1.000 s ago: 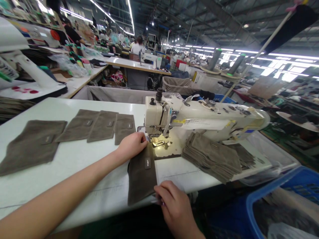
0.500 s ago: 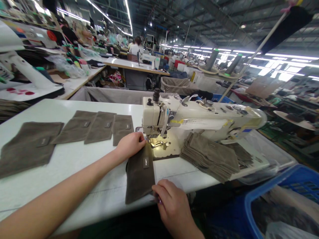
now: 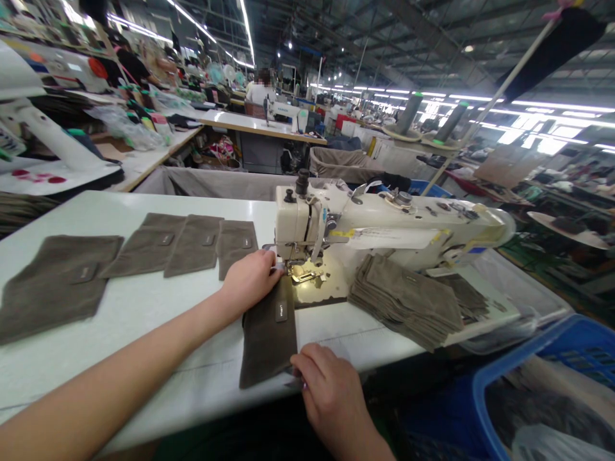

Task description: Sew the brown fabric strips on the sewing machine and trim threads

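Observation:
A dark brown fabric piece (image 3: 266, 349) with a small sewn-on label (image 3: 281, 312) lies lengthwise under the head of a white sewing machine (image 3: 294, 221). My left hand (image 3: 252, 278) is closed on its far end, fingertips beside the lit presser foot (image 3: 302, 276). At the near right corner of the same piece, my right hand (image 3: 331, 390) pinches the edge between thumb and forefinger. Something small and purple shows beneath those fingers, too hidden to name. The needle point is hidden by the left hand and machine head.
Several labelled brown pieces (image 3: 192, 246) lie spread on the white table (image 3: 158, 346) to the left. A stack of brown pieces (image 3: 403, 298) rests right of the needle area. A blue basket (image 3: 485, 397) stands at the lower right. Thread cones (image 3: 408, 114) rise behind the machine.
The fabric piece has slid slightly away from me, toward the machine. My right hand has shifted a little up and left with it; my left hand stays near the presser foot.

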Motion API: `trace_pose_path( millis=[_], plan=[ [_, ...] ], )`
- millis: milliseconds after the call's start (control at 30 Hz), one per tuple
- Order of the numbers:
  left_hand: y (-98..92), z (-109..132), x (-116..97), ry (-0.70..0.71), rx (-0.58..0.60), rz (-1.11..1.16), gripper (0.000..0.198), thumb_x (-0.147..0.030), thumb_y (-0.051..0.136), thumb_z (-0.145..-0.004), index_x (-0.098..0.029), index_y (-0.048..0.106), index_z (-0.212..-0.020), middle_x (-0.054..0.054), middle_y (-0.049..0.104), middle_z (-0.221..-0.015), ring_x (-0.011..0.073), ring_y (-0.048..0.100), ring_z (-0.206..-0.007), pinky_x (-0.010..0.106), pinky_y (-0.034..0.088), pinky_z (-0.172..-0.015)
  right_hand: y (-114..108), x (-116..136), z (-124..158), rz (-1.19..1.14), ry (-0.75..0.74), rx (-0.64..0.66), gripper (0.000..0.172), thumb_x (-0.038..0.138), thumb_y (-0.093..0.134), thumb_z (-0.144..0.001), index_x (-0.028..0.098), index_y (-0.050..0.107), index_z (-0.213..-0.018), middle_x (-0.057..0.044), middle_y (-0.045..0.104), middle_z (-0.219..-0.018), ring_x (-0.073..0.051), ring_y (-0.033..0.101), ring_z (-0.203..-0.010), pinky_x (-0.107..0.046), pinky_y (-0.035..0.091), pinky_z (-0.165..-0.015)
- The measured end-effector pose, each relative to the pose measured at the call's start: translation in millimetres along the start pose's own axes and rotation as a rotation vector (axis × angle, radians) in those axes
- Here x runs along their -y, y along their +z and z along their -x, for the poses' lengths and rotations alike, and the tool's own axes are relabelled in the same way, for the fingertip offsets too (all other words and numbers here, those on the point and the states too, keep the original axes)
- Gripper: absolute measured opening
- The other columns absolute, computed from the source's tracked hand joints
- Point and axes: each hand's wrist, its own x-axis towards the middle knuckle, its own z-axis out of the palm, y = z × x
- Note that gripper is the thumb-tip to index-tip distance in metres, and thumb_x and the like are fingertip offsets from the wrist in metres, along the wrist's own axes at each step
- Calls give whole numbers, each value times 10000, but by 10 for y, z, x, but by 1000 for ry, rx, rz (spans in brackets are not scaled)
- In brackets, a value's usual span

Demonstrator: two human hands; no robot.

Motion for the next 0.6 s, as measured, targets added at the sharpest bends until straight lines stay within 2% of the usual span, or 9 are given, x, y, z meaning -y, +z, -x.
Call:
trace_pose_path(
  millis=[67, 133, 200, 267, 300, 433, 533, 600],
  plan=[
    [-23, 169, -38, 84, -72, -60, 203, -254, 533, -911, -144, 669, -1014, 184, 687, -1092, 361, 629, -1088, 451, 487, -876, 0, 1, -4, 13, -1, -4, 374, -21, 483, -715, 231, 569, -978, -14, 637, -889, -187, 575, -753, -293, 347, -584],
    [0, 358, -36, 324, -125, -96, 243, -167, 528, -916, -162, 673, -1111, 171, 678, -1176, 351, 582, -1187, 498, 440, -994, 1, -4, -9, 25, -4, -11, 367, -18, 492, -725, 231, 572, -982, -17, 641, -896, -191, 577, -754, -294, 345, -577],
    [71, 530, 14, 615, -126, -94, 330, -146, 523, -933, -219, 653, -1227, 114, 641, -1330, 315, 506, -1311, 521, 333, -1124, 3, -15, -13, 22, -7, -6, 367, -19, 500, -735, 228, 580, -994, -20, 646, -907, -193, 582, -763, -294, 349, -579],
    [168, 657, 93, 766, -85, -83, 397, -157, 520, -947, -267, 608, -1319, 57, 586, -1436, 284, 451, -1377, 527, 231, -1192, 5, -28, -12, 1, -4, 3, 365, -16, 512, -747, 226, 589, -1010, -22, 649, -917, -192, 589, -777, -291, 361, -593],
    [216, 700, 133, 781, -58, -80, 426, -154, 520, -945, -273, 588, -1348, 46, 576, -1453, 273, 457, -1375, 513, 233, -1195, 7, -35, -9, -15, 2, 5, 362, -12, 522, -753, 226, 593, -1017, -23, 650, -927, -190, 592, -786, -287, 368, -604],
    [328, 756, 221, 730, 15, -48, 551, -87, 535, -885, -237, 532, -1416, 70, 567, -1464, 269, 510, -1329, 423, 390, -1113, 22, -59, 8, -108, 38, -26, 359, -9, 554, -761, 223, 598, -1031, -25, 646, -958, -174, 600, -827, -272, 402, -670],
    [319, 726, 213, 737, 15, -37, 557, -63, 532, -867, -213, 548, -1403, 82, 576, -1452, 286, 513, -1324, 426, 425, -1091, 24, -69, 3, -137, 50, -53, 313, -10, 566, -768, 218, 596, -979, -13, 634, -926, -161, 593, -823, -265, 406, -682],
    [281, 711, 190, 744, 20, -32, 545, -59, 530, -865, -202, 562, -1389, 93, 588, -1437, 294, 525, -1311, 435, 448, -1073, 10, -69, -10, -101, 40, -21, 261, 10, 571, -789, 222, 594, -940, -10, 630, -918, -160, 586, -806, -267, 399, -655]
  ],
)
